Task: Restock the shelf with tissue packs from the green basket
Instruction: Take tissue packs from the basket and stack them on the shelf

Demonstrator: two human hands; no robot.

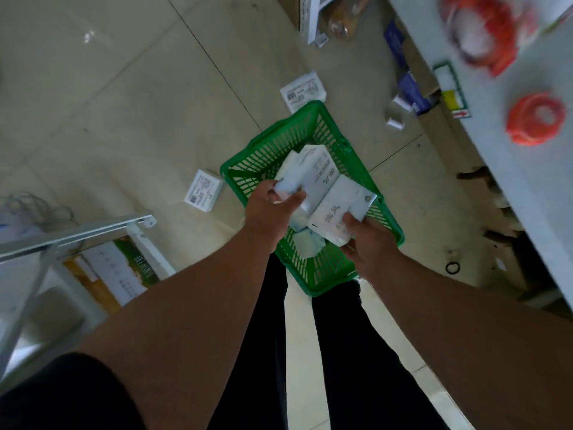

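From the head camera we look straight down our bare forearms. Our left hand point(269, 209) is closed around the near end of a bundle of tissue packs point(322, 189), thumb on top, and our right hand point(370, 243) grips the bundle's other corner from below. The packs are soft, white, film-wrapped blocks with grey print, bunched unevenly and glossy where the light catches them.

Directly beneath both hands sits the green basket point(269, 150), a rectangular plastic tub with slatted, lattice-like walls, resting on the tiled floor point(124, 88). One more pack point(308, 245) lies inside it, just under our left wrist.

Left of the left hand, a loose pack point(203, 190) lies flat on the floor, barcode up; another loose pack point(304, 91) lies beyond the basket's far rim.

Right of the right hand runs the pale, smooth edge of the shelf point(496, 144), carrying blurred orange-red round items point(535, 117). Below it we see cardboard and small boxes, too blurred to tell apart. Near our left elbow stands a white metal rack point(77, 234).
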